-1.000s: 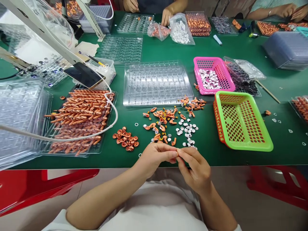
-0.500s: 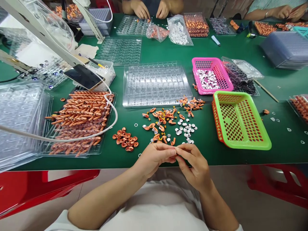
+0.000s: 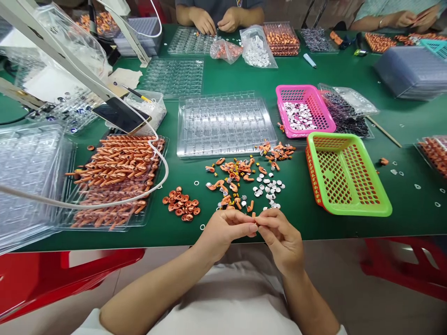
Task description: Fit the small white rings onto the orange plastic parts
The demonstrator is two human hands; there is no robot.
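Observation:
My left hand (image 3: 226,231) and my right hand (image 3: 283,239) meet at the table's front edge, fingertips pinched together. Between them a small orange plastic part (image 3: 253,215) pokes up; its rest is hidden by the fingers. Just beyond lies a loose pile of curved orange parts (image 3: 233,187) with yellow and black bits. Beside that pile, to the right, are small round silver-white discs (image 3: 268,189). A heap of copper-coloured cup-shaped pieces (image 3: 181,204) sits to the left of my hands.
A clear moulded tray (image 3: 223,125) lies mid-table. Right of it stand a pink basket (image 3: 330,125) with white pieces and a green basket (image 3: 387,204). At left, a white cable (image 3: 165,165) loops over trays of copper-coloured parts (image 3: 122,158). Co-workers' hands (image 3: 204,21) are across the table.
The tip of the orange part now shows above my fingertips, where the fingers covered it before. Both hands stay in nearly the same place. A co-worker's hand opposite has shifted left.

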